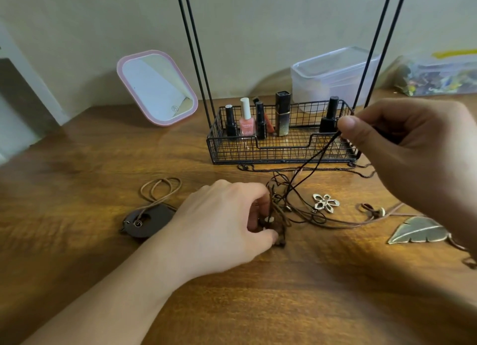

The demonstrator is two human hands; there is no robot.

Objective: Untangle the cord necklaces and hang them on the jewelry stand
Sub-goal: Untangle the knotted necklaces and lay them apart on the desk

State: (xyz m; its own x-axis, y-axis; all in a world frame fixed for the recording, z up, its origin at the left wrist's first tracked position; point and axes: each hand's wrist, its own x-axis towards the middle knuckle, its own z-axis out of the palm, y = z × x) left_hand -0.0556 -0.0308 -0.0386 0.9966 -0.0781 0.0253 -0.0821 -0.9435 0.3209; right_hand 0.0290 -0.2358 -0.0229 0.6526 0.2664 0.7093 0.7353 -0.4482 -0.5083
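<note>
A round dark pendant (pixel 148 222) lies leftmost on the wooden table (pixel 258 293); the left hand (pixel 222 226) pinches the knotted cords (pixel 277 215); the right hand (pixel 413 148) pinches one dark cord (pixel 316 156) raised before the wire jewelry stand (pixel 281 148).

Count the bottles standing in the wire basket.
5: a black one at the left, a pink one, a black one, a tall dark-and-gold one, and a black one by the right hand.
</note>
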